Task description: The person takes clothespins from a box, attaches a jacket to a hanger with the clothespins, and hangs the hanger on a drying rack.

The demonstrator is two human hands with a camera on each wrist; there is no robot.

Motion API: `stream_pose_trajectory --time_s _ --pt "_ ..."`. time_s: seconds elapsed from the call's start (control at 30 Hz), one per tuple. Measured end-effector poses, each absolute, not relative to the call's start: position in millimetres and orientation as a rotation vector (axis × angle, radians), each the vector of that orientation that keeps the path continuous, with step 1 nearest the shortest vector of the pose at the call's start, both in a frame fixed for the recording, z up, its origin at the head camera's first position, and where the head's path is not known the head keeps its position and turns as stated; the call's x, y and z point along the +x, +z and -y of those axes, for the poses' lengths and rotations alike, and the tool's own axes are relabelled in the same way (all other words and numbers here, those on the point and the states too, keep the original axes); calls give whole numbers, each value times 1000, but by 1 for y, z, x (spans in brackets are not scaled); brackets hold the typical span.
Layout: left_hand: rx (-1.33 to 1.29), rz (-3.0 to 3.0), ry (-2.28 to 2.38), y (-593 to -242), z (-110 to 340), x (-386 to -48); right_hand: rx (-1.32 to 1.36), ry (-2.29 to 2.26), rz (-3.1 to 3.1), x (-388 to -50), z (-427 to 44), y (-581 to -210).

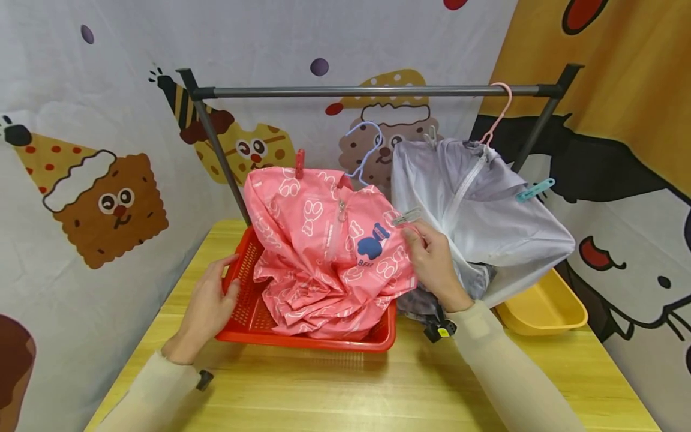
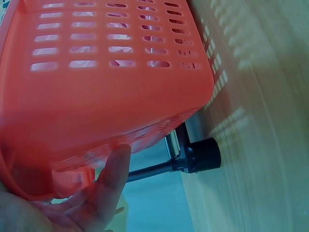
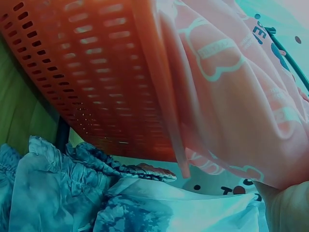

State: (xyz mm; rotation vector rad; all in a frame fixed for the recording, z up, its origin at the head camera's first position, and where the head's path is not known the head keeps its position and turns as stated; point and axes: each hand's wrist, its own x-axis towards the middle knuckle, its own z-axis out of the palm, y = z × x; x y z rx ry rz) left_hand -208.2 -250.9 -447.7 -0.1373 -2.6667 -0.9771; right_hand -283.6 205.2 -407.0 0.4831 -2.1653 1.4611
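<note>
A pink jacket (image 1: 313, 240) with white prints and a blue bear lies bunched in a red plastic basket (image 1: 308, 343). From its neck rises a blue hanger (image 1: 372, 141), its hook below the rail. A red clothespin (image 1: 299, 163) clips one shoulder, and a grey clothespin (image 1: 407, 216) sits on the other. My right hand (image 1: 432, 258) pinches the jacket's shoulder beside the grey clothespin. At the basket's left end my left hand (image 1: 207, 303) grips the rim; in the left wrist view a finger (image 2: 113, 179) lies along the outer wall.
A grey rail (image 1: 324, 92) on a stand spans the back. From it a pink hanger (image 1: 502, 111) holds a grey-white jacket (image 1: 486, 222) with a teal clothespin (image 1: 535, 190). Beneath that jacket a yellow basket (image 1: 545, 306) stands on the wooden table (image 1: 335, 396).
</note>
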Motion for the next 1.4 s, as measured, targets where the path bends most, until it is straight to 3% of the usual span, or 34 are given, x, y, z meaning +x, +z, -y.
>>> stream_pose_trajectory --time_s 1.4 --pt "-107 2580 -838 -445 295 -200 499 1502 2119 -282 -200 -400"
